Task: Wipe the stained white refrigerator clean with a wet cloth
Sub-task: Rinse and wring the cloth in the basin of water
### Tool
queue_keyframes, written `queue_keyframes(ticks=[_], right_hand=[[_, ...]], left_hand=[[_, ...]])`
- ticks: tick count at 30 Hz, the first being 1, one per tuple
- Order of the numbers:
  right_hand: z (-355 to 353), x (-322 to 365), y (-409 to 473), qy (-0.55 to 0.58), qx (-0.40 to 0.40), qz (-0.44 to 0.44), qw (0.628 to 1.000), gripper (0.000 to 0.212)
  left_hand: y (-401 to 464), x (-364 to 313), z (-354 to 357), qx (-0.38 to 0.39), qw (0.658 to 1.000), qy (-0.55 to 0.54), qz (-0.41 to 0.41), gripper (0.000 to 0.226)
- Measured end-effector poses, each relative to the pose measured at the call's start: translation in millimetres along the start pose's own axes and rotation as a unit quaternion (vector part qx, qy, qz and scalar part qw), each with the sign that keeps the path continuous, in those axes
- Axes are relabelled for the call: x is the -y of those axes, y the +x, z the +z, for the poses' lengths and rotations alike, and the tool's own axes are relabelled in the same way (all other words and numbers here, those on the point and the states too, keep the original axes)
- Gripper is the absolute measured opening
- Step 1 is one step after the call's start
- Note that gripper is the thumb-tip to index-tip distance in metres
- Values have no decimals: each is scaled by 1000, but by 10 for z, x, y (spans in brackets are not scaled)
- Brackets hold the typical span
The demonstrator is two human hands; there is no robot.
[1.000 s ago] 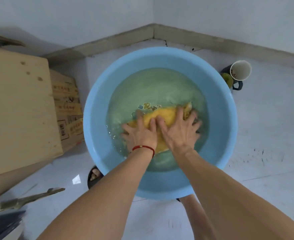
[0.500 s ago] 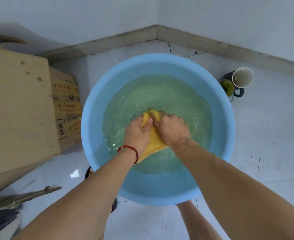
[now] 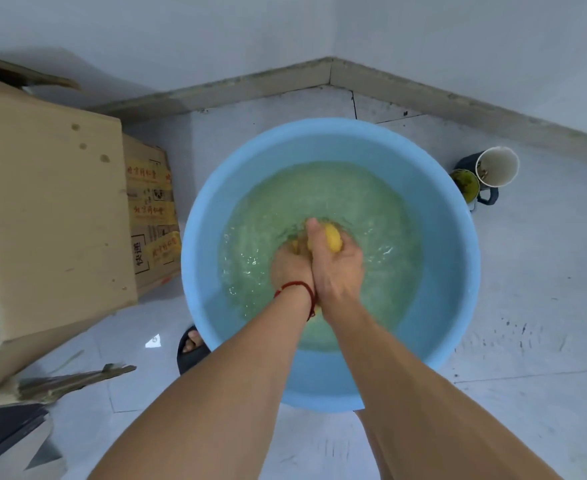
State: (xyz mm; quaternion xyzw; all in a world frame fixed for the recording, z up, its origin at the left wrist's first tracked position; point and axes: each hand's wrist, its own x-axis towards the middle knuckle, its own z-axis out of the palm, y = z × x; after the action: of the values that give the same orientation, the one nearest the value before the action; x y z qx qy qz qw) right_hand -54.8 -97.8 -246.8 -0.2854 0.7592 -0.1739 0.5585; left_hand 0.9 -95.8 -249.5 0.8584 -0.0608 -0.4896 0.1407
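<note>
Fingers bunched round the cloth in the basin

Fingers point(image 3: 314, 233) of the right hand point(image 3: 337, 268) curl round a yellow cloth point(image 3: 332, 237), only a bulge of it showing. Beside it, touching, the left hand point(image 3: 290, 268) grips the cloth underwater, its fingers blurred by ripples. Both forearms reach down into the blue basin point(image 3: 458, 271).

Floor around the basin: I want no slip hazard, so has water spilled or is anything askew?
No puddle shows beside the blue basin. Dark specks mark the tiles at right, and a torn cardboard strip lies loose at left. Both hands squeeze the yellow cloth over the water.
</note>
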Motion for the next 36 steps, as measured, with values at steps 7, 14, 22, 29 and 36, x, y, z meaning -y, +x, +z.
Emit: queue_keyframes(ticks=[7,14,22,29,36], right_hand=[[-249,61,462,-511,67,-203,832,53],[-72,11,244,-145,9,-1,989,55],[-21,98,35,-60,16,15,998,36],[-355,21,492,-548,-5,-183,816,46],[-21,3,14,-14,-2,44,999,43]], left_hand=[[-55,-65,-191,-1,971,211,114,33],[-63,68,-186,-61,997,29,-50,44],[-38,-59,-113,25,999,47,3,32],[-56,-3,-211,-7,982,127,139,20],[2,215,-35,-10,995,-27,-97,56]])
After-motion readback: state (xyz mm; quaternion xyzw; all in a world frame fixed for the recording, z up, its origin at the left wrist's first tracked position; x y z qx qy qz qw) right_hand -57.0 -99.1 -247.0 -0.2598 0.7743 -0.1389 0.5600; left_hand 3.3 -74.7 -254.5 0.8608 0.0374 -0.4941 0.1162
